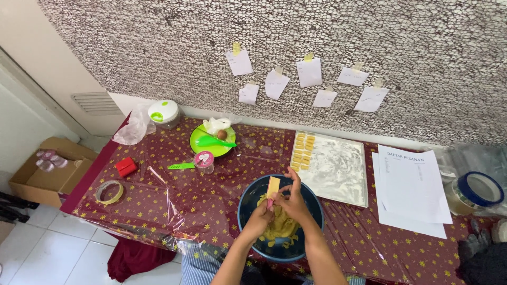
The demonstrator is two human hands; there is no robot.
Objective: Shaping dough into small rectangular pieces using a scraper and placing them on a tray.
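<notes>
Head camera shows both hands over a dark blue bowl (248,203) of dough: the left hand (259,217) and right hand (292,200) pinch a pale yellow dough strip (273,186) upright between them.

You see the scene in bright, even daylight, with only soft, faint shadows under your hands (277,206). Pale glare streaks the clear plastic sheet (158,182) over the tabletop (211,200) and washes out the tray (338,169). Focus is fairly sharp throughout. Wide-angle distortion bends the wall (369,31) and tabletop edges near the corners.
</notes>
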